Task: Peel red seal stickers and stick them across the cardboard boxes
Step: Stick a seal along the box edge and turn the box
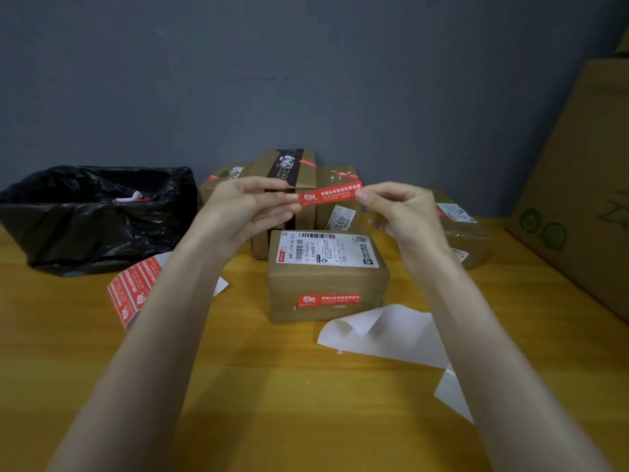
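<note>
Two hands held one red sticker in the air above the boxes.

A sticker sheet (134,291) lay at 9 o'clock on the table (272,403). The left hand (245,207) and the right hand (400,212) each pinched one end of the red seal sticker (329,193). Under it, at 12 o'clock, stood a cardboard box (326,277) which already carried one red seal (328,299) on its front.

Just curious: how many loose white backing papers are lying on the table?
2: a large backing sheet right of the front box, and a small piece beside the left forearm. More may be hidden.
</note>
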A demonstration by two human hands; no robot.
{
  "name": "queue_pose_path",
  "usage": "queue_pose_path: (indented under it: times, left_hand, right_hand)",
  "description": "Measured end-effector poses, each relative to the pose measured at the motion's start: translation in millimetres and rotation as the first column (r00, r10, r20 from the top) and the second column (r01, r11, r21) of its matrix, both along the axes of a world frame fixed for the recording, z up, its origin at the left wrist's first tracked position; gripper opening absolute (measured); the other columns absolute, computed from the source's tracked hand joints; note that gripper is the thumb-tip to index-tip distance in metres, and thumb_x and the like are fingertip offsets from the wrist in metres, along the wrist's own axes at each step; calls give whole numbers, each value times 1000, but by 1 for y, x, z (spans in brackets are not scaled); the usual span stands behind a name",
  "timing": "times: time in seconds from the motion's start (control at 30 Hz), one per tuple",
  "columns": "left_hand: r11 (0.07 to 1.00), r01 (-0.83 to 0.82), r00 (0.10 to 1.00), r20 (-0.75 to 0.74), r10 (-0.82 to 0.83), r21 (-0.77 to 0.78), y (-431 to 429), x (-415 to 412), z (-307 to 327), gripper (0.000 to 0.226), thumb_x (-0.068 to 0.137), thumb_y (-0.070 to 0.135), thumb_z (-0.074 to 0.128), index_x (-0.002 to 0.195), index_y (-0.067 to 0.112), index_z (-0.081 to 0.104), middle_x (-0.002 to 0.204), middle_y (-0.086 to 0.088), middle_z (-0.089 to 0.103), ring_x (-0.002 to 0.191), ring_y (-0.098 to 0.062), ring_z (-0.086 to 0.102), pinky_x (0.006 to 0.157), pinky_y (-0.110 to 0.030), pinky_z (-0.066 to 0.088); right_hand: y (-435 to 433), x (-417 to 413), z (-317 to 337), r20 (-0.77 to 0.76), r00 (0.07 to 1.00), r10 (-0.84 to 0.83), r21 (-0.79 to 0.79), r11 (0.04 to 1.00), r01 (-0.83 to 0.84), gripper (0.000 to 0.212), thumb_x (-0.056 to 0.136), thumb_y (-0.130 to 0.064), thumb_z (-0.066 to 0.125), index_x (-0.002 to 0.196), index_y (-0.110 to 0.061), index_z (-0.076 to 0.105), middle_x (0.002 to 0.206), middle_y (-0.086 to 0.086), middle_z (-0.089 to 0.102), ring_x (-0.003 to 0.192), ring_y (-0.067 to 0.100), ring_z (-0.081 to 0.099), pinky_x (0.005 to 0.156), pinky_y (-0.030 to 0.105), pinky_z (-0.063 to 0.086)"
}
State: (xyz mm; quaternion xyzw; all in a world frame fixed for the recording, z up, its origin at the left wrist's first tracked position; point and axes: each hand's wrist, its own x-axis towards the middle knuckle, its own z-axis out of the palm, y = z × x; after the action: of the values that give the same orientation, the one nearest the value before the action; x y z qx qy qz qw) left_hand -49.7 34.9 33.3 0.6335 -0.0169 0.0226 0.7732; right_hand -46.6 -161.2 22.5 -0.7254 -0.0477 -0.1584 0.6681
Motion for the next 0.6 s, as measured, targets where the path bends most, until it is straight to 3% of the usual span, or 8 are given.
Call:
queue_pose_path:
  times: [0.13,0.3,0.4,0.47,0.5,0.57,0.6]
  left_hand:
    - [1000,-2,1000,-4,2,15,0,2,-1,20,89,-2,56,107,4,61,90,-16,73,84,-23,72,70,-26,59]
    - [999,38,999,-15,-38,20,2,2,0,18,92,0,53,108,6,58,96,-17,71,86,-24,71,71,-26,59]
    - [998,1,1000,-18,0,61,7,6,-3,21,92,0,53,111,5,57,102,-17,67,86,-23,71,72,-26,59]
    - [971,-74,997,-6,77,226,10,11,-10,21,90,4,57,111,5,59,102,-15,66,86,-20,71,73,-26,58]
    - [917,-102,994,11,105,386,12,15,-14,17,90,8,58,106,5,62,101,-14,67,87,-19,69,76,-27,58]
    - [704,-87,994,13,109,705,13,20,-23,21,91,21,58,97,2,66,97,-16,69,91,-23,67,87,-37,54]
    - [608,-49,995,-15,100,793,12,22,-26,31,92,28,56,96,-1,67,96,-18,69,92,-27,66,91,-41,52]
  right_hand:
    - [1,1,-2,-8,1000,3,13,1000,-3,7,80,-18,72,74,-22,72,72,-11,67,72,5,57,65,24,50]
    - [-1,4,-8,-93,995,16,55,998,-11,3,82,-20,69,82,-23,71,86,-8,68,85,10,58,76,28,52]
    - [-5,7,-10,-118,991,58,126,991,-43,8,84,-14,67,82,-21,67,84,-6,65,80,11,58,70,27,51]
    - [-13,11,-9,-135,990,40,181,983,-15,14,83,-9,67,85,-23,64,86,-4,64,80,13,59,68,26,50]
    - [-18,14,-11,-158,987,1,164,986,26,18,83,-8,67,91,-24,63,89,-4,65,83,14,60,70,27,50]
    - [-22,18,-16,-212,975,-69,83,993,89,33,84,-7,65,109,-27,59,97,-4,65,91,16,61,75,29,52]
    - [-21,19,-19,-228,969,-90,40,994,102,41,85,-6,64,118,-28,55,99,-6,62,95,17,62,77,29,52]
